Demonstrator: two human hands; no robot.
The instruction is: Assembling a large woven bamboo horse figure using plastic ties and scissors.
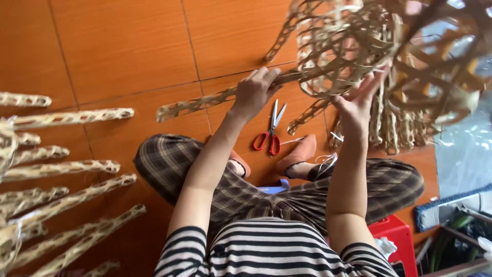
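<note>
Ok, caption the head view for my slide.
Seated person's left hand grips a woven bamboo strip, right hand steadies an openwork basket; red scissors on the floor.

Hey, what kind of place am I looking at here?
Probably a home or small workshop floor used for basket weaving: orange floor tiles, a half-woven openwork basket gripped by the left hand and touched by the right hand, and woven strips laid out.

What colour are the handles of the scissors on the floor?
Red, on the scissors lying between the person's feet; the head view shows them clearly.
</note>
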